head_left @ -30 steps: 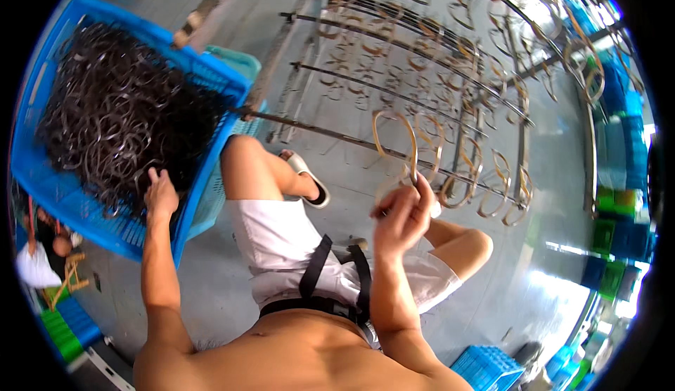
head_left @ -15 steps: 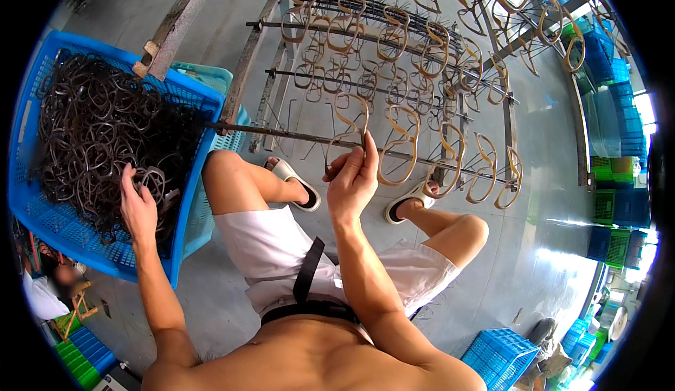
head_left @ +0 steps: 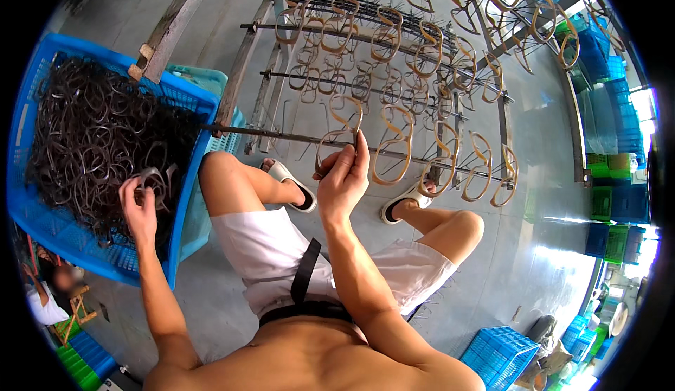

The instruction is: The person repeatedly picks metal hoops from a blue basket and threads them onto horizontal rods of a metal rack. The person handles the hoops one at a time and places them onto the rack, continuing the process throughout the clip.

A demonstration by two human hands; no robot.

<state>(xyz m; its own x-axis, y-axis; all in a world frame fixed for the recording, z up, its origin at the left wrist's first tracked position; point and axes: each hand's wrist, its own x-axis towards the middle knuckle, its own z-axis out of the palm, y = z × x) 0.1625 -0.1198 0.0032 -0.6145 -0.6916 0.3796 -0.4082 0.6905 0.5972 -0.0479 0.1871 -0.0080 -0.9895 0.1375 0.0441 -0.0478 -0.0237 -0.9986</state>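
A blue basket [head_left: 112, 264] on the left is heaped with dark eyeglass frames [head_left: 91, 138]. At the pile's near right side, my left hand [head_left: 140, 212] has its fingers closed on one dark eyeglass frame [head_left: 160, 182]. In the middle, my right hand [head_left: 344, 176] is closed on a tan eyeglass frame [head_left: 344, 110] at a thin dark rod [head_left: 274, 136]. Its fingertips hide where frame and rod meet. Farther right along the same rod hang several tan eyeglass frames [head_left: 392, 145], upright and spaced apart.
Behind the front rod stands a rack with wooden uprights [head_left: 242, 67] and more rods of hanging frames [head_left: 388, 34]. A pale teal basket [head_left: 200, 74] sits under the blue one. Another blue basket [head_left: 499, 352] is at the lower right. A person [head_left: 49, 303] sits at far left.
My left hand's fingers have curled in and closed on a dark frame, which has lifted slightly. My right hand keeps its grip at the rod. The whole view has shifted a little.
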